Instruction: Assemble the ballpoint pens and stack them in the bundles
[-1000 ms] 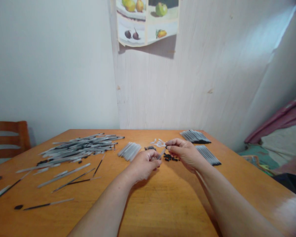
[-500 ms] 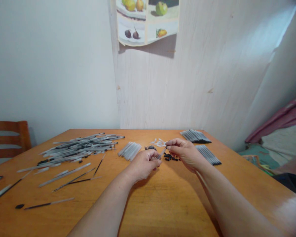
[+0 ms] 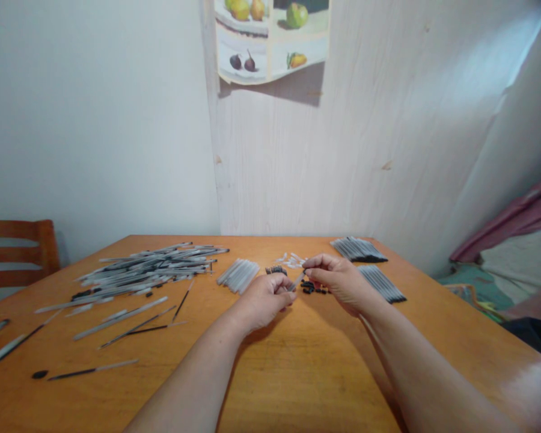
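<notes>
Between my two hands runs a translucent pen barrel [image 3: 299, 280], tilted up to the right. My left hand [image 3: 270, 296] is closed around its lower part. The fingertips of my right hand [image 3: 333, 278] pinch its upper end, where a small dark piece shows; the fingers hide most of that piece. Just below my right hand lie small black plugs [image 3: 313, 288] in a loose pile. Behind the hands are small white pieces [image 3: 290, 260] and a cluster of dark pen tips [image 3: 276, 270]. A row of clear barrels [image 3: 238, 275] lies left of my left hand.
Pens and refills form a large heap [image 3: 153, 267] on the left of the wooden table [image 3: 279, 373], with loose refills [image 3: 92, 371] nearer me. Two rows of black-ended barrels, one nearer [image 3: 382, 284] and one farther [image 3: 359, 249], lie right. A chair [image 3: 20, 246] stands left.
The whole view has shifted slightly. Both hands keep nearly the same grip on the pen barrel.
</notes>
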Demonstrator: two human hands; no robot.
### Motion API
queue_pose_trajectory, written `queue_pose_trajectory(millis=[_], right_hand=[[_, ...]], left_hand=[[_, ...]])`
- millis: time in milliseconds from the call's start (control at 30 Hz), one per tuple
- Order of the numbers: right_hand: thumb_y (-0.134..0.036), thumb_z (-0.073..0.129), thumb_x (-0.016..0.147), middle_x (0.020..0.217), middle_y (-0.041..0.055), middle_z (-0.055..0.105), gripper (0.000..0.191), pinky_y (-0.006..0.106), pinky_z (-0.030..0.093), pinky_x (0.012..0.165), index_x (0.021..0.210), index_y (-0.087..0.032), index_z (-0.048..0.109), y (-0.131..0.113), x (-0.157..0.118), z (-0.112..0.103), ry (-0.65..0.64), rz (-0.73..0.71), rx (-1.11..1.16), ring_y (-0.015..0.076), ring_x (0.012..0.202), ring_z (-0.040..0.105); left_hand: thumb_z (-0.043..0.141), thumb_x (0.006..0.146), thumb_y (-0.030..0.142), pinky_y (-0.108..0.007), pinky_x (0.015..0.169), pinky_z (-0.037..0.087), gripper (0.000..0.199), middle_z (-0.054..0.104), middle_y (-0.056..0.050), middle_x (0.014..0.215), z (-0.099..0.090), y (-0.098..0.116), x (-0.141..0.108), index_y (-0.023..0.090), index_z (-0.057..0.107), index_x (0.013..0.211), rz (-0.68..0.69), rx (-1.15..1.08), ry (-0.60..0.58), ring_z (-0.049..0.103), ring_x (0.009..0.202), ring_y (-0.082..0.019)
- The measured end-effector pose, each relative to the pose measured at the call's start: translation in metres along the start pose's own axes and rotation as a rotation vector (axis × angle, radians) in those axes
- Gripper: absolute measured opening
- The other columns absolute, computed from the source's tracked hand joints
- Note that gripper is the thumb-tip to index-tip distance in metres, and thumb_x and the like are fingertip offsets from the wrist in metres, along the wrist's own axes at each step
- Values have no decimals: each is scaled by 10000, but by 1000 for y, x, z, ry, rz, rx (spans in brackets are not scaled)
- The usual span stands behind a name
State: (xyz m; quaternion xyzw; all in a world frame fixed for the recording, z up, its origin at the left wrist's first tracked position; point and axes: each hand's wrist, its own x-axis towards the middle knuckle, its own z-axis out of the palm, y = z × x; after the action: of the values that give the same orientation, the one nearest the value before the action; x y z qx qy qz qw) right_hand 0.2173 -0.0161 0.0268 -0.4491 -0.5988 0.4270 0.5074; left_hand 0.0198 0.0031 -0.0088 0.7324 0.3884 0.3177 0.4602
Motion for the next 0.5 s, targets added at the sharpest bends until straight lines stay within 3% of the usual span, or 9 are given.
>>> queue_pose_trajectory(millis=[300,500], right_hand=[[-273,701,728,747,-5,613,163,247,409,594,849,-167,679,-1,-1,0,-28,-11,-28,102,642,513],[-287,693,763,796,8,632,264,242,409,592,998,-168,681,2,0,-5,-63,49,92,92,632,523]], left_hand=[[650,780,366,-222,548,345,243,577,12,677,0,1,-1,150,645,893,-5,21,12,498,590,-100],[642,785,356,-236,594,404,229,620,-6,740,0,6,-2,151,644,886,-2,-22,9,541,644,-113]])
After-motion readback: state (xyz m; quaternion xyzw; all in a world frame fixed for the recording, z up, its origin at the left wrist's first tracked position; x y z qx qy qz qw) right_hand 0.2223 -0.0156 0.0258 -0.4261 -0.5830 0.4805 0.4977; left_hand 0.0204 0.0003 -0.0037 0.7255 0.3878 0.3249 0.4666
